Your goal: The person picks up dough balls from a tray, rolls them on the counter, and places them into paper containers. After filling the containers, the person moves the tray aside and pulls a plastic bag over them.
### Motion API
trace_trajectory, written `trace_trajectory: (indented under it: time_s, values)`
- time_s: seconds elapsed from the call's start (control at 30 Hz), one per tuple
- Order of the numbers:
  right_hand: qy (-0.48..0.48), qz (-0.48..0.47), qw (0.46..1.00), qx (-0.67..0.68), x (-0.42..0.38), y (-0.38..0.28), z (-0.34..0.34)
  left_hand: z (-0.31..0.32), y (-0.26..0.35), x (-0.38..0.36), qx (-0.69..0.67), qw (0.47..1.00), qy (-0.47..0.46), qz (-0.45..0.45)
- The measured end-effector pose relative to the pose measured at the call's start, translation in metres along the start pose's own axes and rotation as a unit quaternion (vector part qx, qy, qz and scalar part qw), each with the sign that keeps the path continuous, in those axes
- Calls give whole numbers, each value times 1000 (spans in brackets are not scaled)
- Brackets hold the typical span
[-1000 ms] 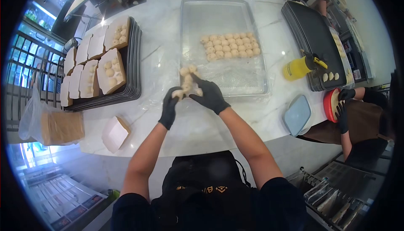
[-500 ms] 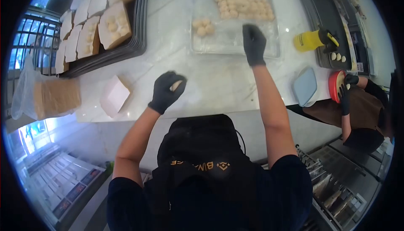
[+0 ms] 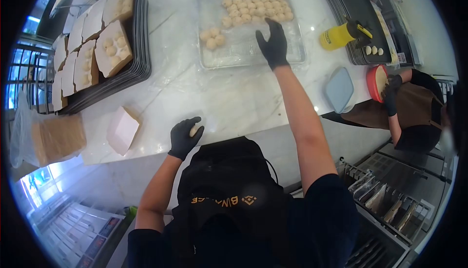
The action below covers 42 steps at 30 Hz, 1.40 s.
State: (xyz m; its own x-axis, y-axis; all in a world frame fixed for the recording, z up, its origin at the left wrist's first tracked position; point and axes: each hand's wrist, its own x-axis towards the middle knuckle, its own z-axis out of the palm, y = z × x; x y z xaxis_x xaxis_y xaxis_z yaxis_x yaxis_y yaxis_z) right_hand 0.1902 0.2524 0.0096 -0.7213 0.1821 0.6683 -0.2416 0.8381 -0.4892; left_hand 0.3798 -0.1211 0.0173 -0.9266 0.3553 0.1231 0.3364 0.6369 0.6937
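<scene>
My left hand [image 3: 183,138], in a black glove, is curled round a pale dough ball [image 3: 194,131] close to the table's front edge. My right hand [image 3: 274,43], gloved in black too, is over the clear plastic tray [image 3: 234,63] with thumb and fingers apart and nothing in them. Its fingertips are at the near edge of a block of speckled dough balls [image 3: 251,10] set in rows. A smaller cluster of dough balls [image 3: 212,38] sits at the tray's left side.
On the left, paper boxes with dough balls [image 3: 114,48] stand on stacked black trays [image 3: 141,48]. A lone paper box [image 3: 123,131] lies nearer. To the right are a yellow spray bottle [image 3: 336,37], a blue lid [image 3: 340,90] and a co-worker's hands [image 3: 390,95] at a red bowl [image 3: 374,83].
My right hand has gone from closed to spread fingers above the tray. My left hand has loosened slightly round its dough ball. The whole view has shifted.
</scene>
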Motion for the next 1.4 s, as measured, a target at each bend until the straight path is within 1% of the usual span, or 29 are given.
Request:
trace_trajectory:
  time_s: [0.07, 0.1, 0.2, 0.3, 0.33, 0.37, 0.4, 0.43, 0.47, 0.5, 0.53, 0.57, 0.6, 0.67, 0.73, 0.8, 0.87, 0.9, 0.93, 0.97, 1.0, 1.03, 1.1, 1.17, 1.23, 1.27, 1.3, 1.33, 1.4]
  values:
    - [-16, -3, 987, -157, 26, 30, 26, 1, 3, 4, -2, 1000, 1, 6]
    - [-16, -4, 988, -157, 37, 41, 32, 1, 4, 4, -2, 1000, 1, 10]
    - [-242, -26, 925, -293, 69, 54, 42, 4, -1, -1, 12, 1000, 9, 20]
    - [-238, 21, 920, -311, 82, 60, 51, 8, -11, -21, 40, 999, 17, 27]
    - [-235, 45, 916, -321, 87, 60, 56, 9, -14, -28, 34, 999, 20, 3]
    - [-234, 42, 918, -317, 84, 56, 64, 11, -17, -34, 28, 999, 23, -20]
    - [-120, -74, 939, -314, 74, 48, 73, 13, -19, -41, 21, 999, 27, -42]
    - [1, -189, 934, -304, 64, 40, 82, 15, -24, -47, 22, 998, 33, -39]
    - [-111, -174, 962, -178, 56, 31, 94, 18, -28, -51, 23, 998, 13, -55]
    - [-218, -158, 962, -52, 48, 20, 107, 23, -32, -52, 21, 998, -4, -67]
    - [-174, -205, 963, -8, 34, 9, 115, 24, -28, -45, 17, 998, 9, -53]
    - [-271, -164, 947, -59, 34, 0, 125, 21, -19, -37, 20, 998, 16, -57]
    - [-278, -145, 948, -54, 35, -1, 134, 21, -13, -27, 21, 998, 19, -60]
    - [-278, -125, 951, -56, 38, -6, 123, 23, -12, -14, 25, 999, 37, -25]
    - [-241, -91, 964, 69, 36, -34, 93, 16, -19, -14, 45, 997, 57, 10]
    - [-159, -121, 972, 126, 25, -53, 58, 7, -33, -20, 59, 998, 34, 13]
    - [-165, -121, 978, 33, -1, -77, 14, -2, -45, -25, 88, 996, -15, 11]
    - [-250, -117, 961, 5, -25, -82, -7, -5, -46, -26, 89, 996, -10, 14]
    - [-248, -145, 958, 5, -63, -84, -18, -10, -47, -27, 84, 996, 1, -7]
    - [-302, -224, 926, -30, -93, -92, -38, -16, -48, -30, 79, 996, 11, -26]
    - [-369, -190, 910, 21, -131, -91, -50, -20, -52, -32, 73, 996, 22, -43]
    - [-369, -200, 906, 55, -177, -88, -55, -23, -56, -36, 72, 996, 24, -37]
    - [-362, -205, 907, 68, -196, -90, -63, -19, -69, -40, 69, 996, 32, -54]
    - [-452, -38, 890, 51, -187, -110, -73, -1, -73, -32, 47, 998, 17, -34]
    - [-398, 39, 914, -65, -170, -110, -45, 6, -76, -33, 63, 998, 2, 24]
    - [-257, 22, 966, -36, -173, -105, -21, 9, -77, -33, 72, 996, -2, 52]
    - [-110, -5, 994, -8, -171, -102, -6, 12, -75, -32, 65, 995, -12, 68]
    - [-103, 3, 994, -19, -179, -105, -2, 13, -73, -34, 71, 993, -29, 89]
    - [-185, -24, 979, 81, -201, -132, -2, 2, -71, -36, 87, 985, -66, 133]
